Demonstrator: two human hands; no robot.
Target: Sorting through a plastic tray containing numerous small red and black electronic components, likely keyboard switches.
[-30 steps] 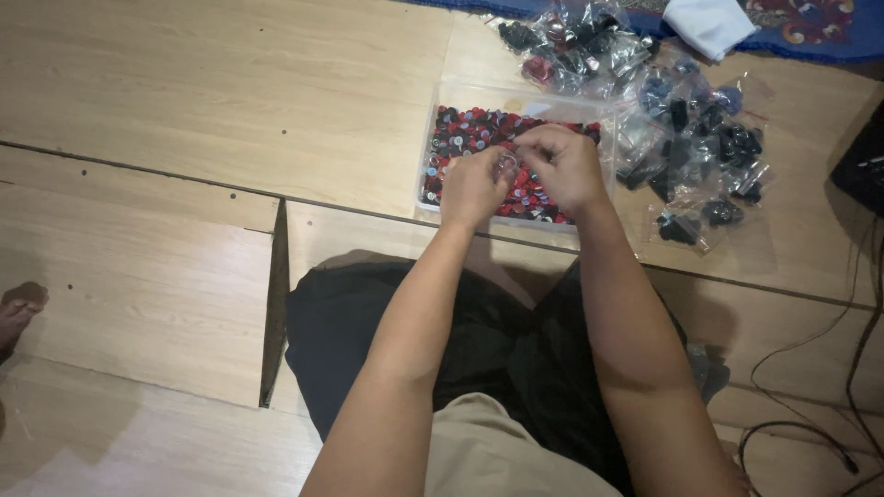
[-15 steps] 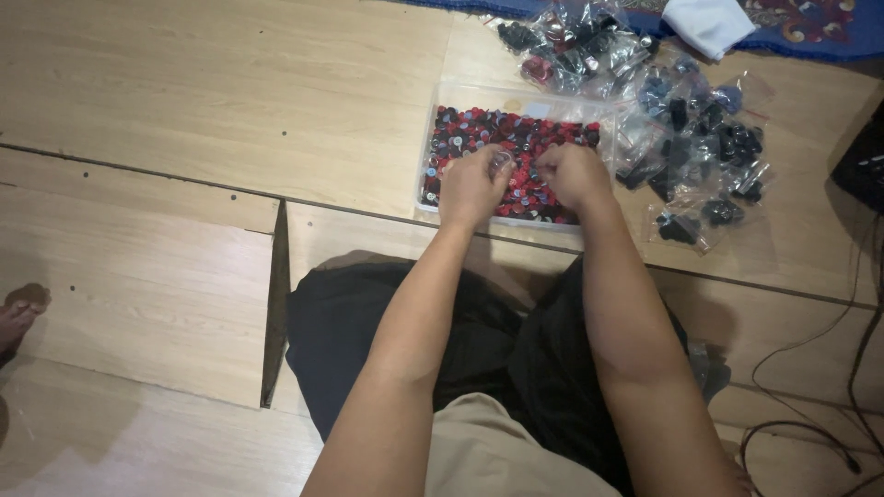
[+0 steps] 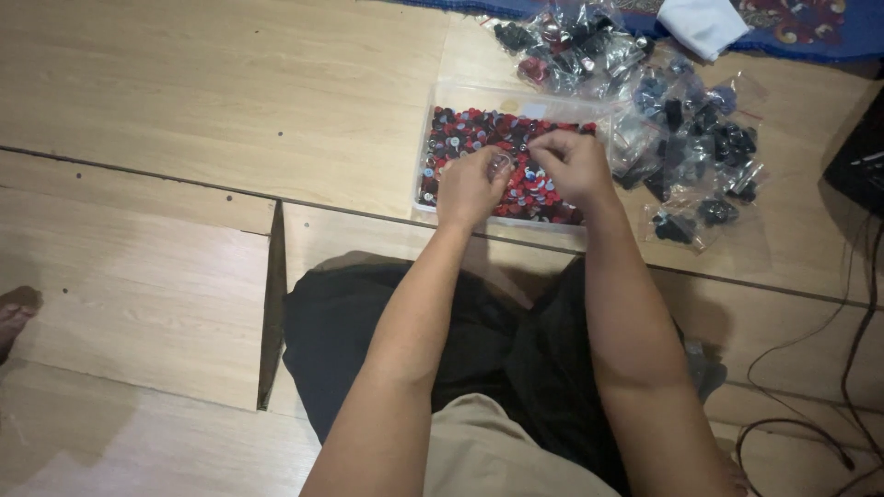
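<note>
- Both hands were over the clear plastic tray [image 3: 425, 147] full of small red and dark caps [image 3: 470, 129] (buttons or bottle caps, too small to say which).
- Left hand [image 3: 470, 189] was curled over the near-left part of the tray, fingertips pinched on what looked like a small clear piece [image 3: 500, 164]. I couldn't make out what it was exactly.
- Right hand [image 3: 573, 166] sat just beside it over the middle of the tray, fingers bunched in a pinch as well. Whether it actually had a cap in there, I couldn't tell, since the fingers hid it.
- The two pinches faced each other and were nearly touching, with the clear piece right between them, a bit closer to the left hand.
- The tray's long axis ran left to right across the person's front, and its near edge lay along the board seam [image 3: 350, 213] just ahead of the knees.
- Room to move: the wooden floor [image 3: 230, 83] to the left of the tray was open.
- The right side was crowded by a heap of clear bags with dark parts [image 3: 686, 138], which touched the tray's right end and far corner.
- A white cloth [image 3: 704, 23] lay beyond the bags, and black cables [image 3: 852, 322] trailed along the far right, well apart from the hands.
</note>
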